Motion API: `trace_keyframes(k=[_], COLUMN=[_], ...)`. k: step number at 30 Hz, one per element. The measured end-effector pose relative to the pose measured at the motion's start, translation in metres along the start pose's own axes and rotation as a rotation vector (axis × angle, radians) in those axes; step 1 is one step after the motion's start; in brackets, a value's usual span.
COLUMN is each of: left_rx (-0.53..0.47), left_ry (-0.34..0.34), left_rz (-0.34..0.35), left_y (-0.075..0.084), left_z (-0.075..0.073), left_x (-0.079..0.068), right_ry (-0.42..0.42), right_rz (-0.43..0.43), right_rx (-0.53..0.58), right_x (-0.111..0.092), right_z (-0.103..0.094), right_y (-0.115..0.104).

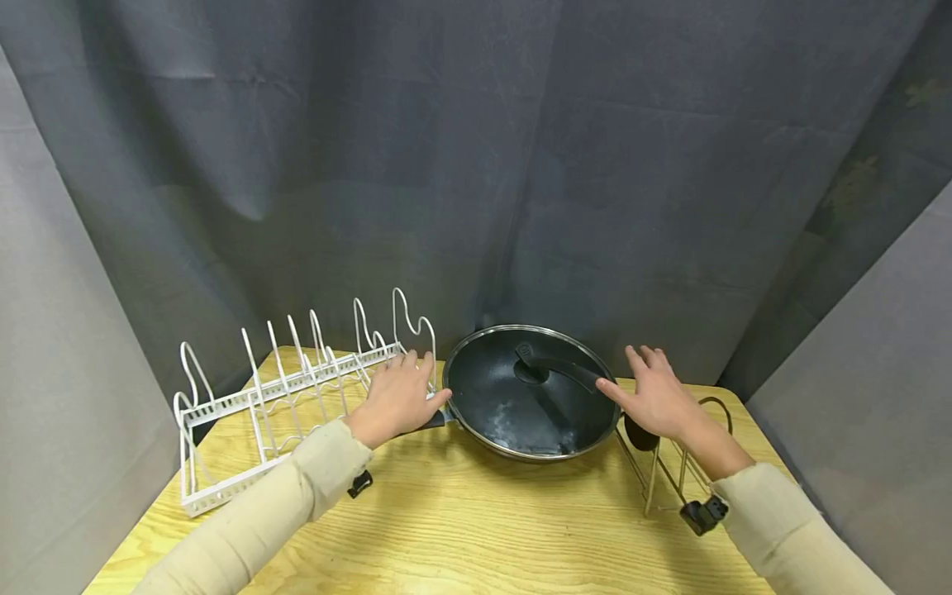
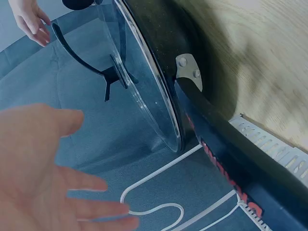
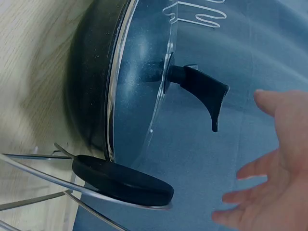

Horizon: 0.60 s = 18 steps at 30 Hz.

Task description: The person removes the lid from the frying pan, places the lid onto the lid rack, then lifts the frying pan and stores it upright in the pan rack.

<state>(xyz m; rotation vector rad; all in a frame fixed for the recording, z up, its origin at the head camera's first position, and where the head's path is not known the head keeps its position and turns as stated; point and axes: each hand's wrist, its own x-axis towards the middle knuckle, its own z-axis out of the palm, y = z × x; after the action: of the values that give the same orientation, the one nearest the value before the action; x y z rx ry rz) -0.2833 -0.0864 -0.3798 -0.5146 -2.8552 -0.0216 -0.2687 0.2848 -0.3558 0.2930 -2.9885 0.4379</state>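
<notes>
A black frying pan [image 2: 161, 33] with a metal-rimmed glass lid [image 1: 483, 376] sits on the table. On the lid, a black curved handle [image 1: 567, 368] points toward the right. My left hand [image 1: 397, 392] hovers above the pan's long black handle [image 2: 226, 149], fingers spread and straight, gripping nothing. The head view shows that handle partly hidden beneath this hand. My right hand [image 1: 654, 401] is held out near the end of the lid handle, its fingers extended and its palm bare in the right wrist view [image 3: 284, 187].
A white wire pan rack [image 1: 278, 413] with upright dividers stands left of the pan. To the right, a smaller gold-coloured wire rack [image 1: 650, 483] carries a black oval piece [image 3: 122, 183]. Grey curtains [image 1: 521, 165] hang behind the wooden table [image 1: 483, 529].
</notes>
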Motion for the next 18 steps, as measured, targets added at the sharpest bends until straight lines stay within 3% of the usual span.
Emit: trace_keyframes(k=[7, 18], left_rx=[-0.005, -0.068], left_ry=[0.006, -0.116], left_rz=[0.074, 0.062], left_y=[-0.001, -0.012], left_z=[0.005, 0.029], left_x=[-0.005, -0.017], right_ry=[0.02, 0.004], right_rz=[-0.072, -0.156], right_rx=[0.033, 0.135], right_x=[0.004, 0.017], right_z=[0.004, 0.015], right_y=[-0.003, -0.004])
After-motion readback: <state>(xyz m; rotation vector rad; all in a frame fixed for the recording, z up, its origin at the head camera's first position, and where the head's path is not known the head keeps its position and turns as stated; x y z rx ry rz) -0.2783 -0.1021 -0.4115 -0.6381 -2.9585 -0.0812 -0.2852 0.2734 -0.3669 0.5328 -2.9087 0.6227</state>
